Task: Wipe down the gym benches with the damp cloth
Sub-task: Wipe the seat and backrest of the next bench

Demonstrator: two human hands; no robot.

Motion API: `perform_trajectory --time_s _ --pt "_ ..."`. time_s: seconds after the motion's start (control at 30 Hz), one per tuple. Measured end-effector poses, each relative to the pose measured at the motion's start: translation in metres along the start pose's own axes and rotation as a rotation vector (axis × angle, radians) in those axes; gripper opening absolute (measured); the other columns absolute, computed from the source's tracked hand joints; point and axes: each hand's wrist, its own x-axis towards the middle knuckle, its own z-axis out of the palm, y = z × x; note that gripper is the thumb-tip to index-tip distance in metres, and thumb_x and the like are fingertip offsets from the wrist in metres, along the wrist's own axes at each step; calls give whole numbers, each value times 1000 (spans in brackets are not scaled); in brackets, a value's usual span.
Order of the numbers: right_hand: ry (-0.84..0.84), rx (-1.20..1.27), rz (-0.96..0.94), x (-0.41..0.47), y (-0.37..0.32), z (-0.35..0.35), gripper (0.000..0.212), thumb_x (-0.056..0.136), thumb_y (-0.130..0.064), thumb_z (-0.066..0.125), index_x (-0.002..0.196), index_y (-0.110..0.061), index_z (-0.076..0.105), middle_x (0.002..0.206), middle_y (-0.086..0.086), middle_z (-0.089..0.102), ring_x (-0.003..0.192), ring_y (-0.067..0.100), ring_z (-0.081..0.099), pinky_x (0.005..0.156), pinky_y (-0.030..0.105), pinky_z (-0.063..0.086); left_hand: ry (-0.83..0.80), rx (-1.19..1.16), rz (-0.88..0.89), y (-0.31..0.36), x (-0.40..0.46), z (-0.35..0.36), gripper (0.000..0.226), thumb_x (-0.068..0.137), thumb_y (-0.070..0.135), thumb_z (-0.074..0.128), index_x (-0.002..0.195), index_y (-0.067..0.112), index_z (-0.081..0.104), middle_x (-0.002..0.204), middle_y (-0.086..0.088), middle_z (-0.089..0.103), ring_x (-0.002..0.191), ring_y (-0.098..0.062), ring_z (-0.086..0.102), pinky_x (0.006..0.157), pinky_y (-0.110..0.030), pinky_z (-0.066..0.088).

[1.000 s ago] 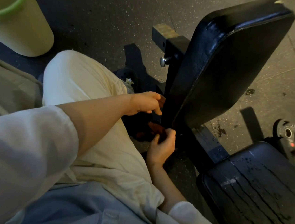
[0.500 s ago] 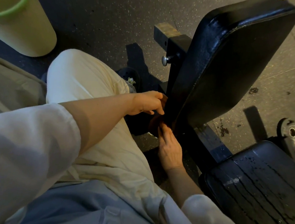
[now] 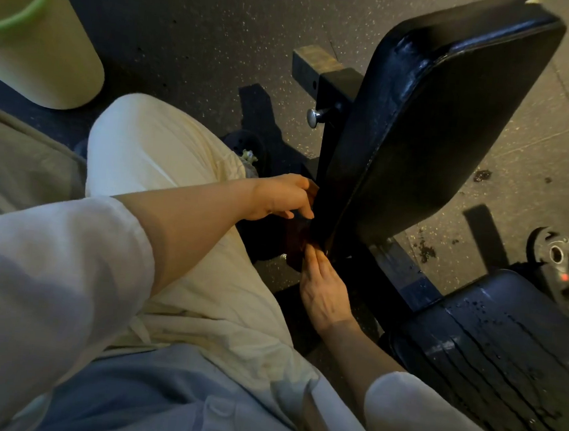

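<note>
Left hand (image 3: 286, 198) grips the back pad's (image 3: 432, 125) edge; right hand (image 3: 321, 287), fingers straight, presses the dark cloth (image 3: 296, 240); firm, overlapping strokes suit.

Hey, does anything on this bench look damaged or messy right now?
Yes. The seat pad has long cracks in its black cover with water drops on it, and dark crumbly debris lies on the floor beside the frame.

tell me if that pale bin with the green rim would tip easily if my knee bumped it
Probably. The bin stands tall and narrow on the floor, so it looks top-heavy. It seems thin plastic, likely light. Its contents are out of view, so weight is uncertain.
</note>
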Motion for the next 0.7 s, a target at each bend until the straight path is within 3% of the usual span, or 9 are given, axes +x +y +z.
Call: perform_trajectory --time_s 0.1,0.17,0.23,0.33,0.43,0.5,0.6,0.7 --pt "-78 175 153 7 -14 1 39 87 -6 43 116 8 64 122 22 62 108 36 63 88 37 54 -4 1 -5 -1 0 0 39 89 -1 55 125 15 55 124 -3 60 120 -16 52 106 -38 42" --pt "-74 346 247 9 -20 -3 39 89 0 49 127 7 56 132 23 54 117 38 58 90 36 53 -4 -2 -9 -1 1 0 39 89 -2 56 123 17 55 123 -2 60 119 -15 53 105 -37 43" --pt "24 516 341 4 -21 -11 47 85 3 62 131 2 54 137 19 52 120 33 57 99 31 45 5 -13 -10 1 2 0 39 88 -1 57 123 17 55 121 -2 62 117 -15 54 106 -38 43" --pt "219 665 435 0 -23 -30 38 91 -10 52 128 -1 58 141 12 50 128 18 50 111 24 32 33 -12 -39 0 4 3 37 88 -1 56 120 19 55 119 -3 61 113 -17 55 104 -41 45" --pt "452 756 535 1 -27 -46 37 94 -16 42 118 4 62 134 18 52 126 14 47 110 18 34 49 119 -218 -7 1 11 32 92 -1 46 123 10 50 112 -16 53 99 -28 54 96 -50 49" --pt "556 774 558 5 -28 -56 34 93 -11 42 114 6 63 128 24 51 125 7 42 107 11 32 -84 126 -373 -8 -2 20 32 100 6 40 131 2 44 120 -22 50 105 -37 56 94 -55 49" --pt "528 851 501 8 -25 -65 29 87 -7 46 111 1 61 125 21 48 121 -5 35 103 7 30 -145 -163 -415 -8 -3 34 20 99 -1 38 113 1 52 108 -20 57 91 -29 62 81 -43 56" --pt "445 935 434 -1 -22 -65 27 83 -15 55 109 -6 55 137 16 42 130 4 35 107 11 27 68 -311 -378 -9 -3 35 21 93 -9 40 95 7 53 98 -15 54 85 -22 56 76 -28 54"
